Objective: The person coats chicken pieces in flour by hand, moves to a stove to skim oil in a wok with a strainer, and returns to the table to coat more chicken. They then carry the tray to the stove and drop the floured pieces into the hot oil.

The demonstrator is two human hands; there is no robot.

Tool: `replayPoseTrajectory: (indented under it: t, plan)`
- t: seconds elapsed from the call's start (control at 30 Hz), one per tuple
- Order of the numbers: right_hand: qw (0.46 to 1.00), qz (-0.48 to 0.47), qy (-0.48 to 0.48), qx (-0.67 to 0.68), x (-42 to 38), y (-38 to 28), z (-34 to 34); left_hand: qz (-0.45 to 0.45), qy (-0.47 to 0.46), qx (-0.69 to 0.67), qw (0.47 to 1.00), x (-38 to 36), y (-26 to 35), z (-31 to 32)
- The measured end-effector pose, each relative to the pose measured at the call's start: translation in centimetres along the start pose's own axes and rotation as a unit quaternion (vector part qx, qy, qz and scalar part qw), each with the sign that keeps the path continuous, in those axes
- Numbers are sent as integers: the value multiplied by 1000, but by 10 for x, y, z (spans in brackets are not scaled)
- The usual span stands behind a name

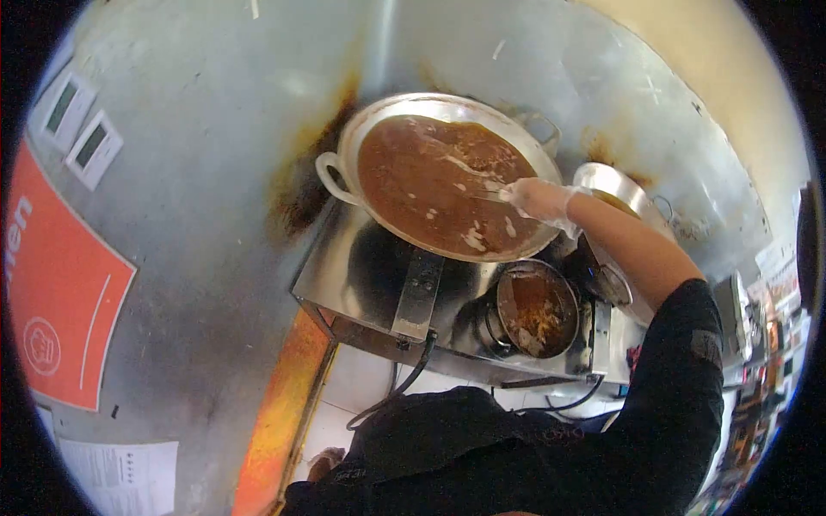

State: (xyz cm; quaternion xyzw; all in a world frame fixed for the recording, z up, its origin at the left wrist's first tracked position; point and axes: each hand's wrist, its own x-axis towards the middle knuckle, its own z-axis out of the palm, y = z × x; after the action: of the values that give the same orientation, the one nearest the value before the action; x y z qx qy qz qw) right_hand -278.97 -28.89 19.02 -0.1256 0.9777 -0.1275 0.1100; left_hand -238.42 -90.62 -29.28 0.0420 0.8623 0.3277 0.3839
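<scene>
Nearest me, a small pot [535,311] of brown food sits on the steel stove [370,275]. Past it my right hand [540,199], gloved, reaches over the near rim of the wide pan [447,176] of brown sauce, fingers curled around a utensil [482,194] dipping into the sauce. Beyond, a second pan [615,185] stands against the stained metal wall [215,172]. My left hand is out of sight.

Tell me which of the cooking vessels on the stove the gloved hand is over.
The big two-handled pan of brown liquid at the back; the right hand reaches over its rim. The smaller pot sits nearer, untouched.
</scene>
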Motion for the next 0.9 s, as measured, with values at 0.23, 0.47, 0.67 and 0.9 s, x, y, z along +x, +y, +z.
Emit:
replayPoseTrajectory:
  t: [0.23,0.47,0.67,0.9]
  plan:
    - [988,43,-53,140,-8,-16,2,-4,-41,54,998,28,-24,-84]
    - [881,190,-64,428,-43,-61,-7,-18,-76,79,994,43,-31,-139]
    - [941,136,35,307,-57,-56,4,-36,-103,82,991,45,-35,-167]
    - [866,228,57,442,-121,-84,-24,-36,-124,74,989,75,-22,-189]
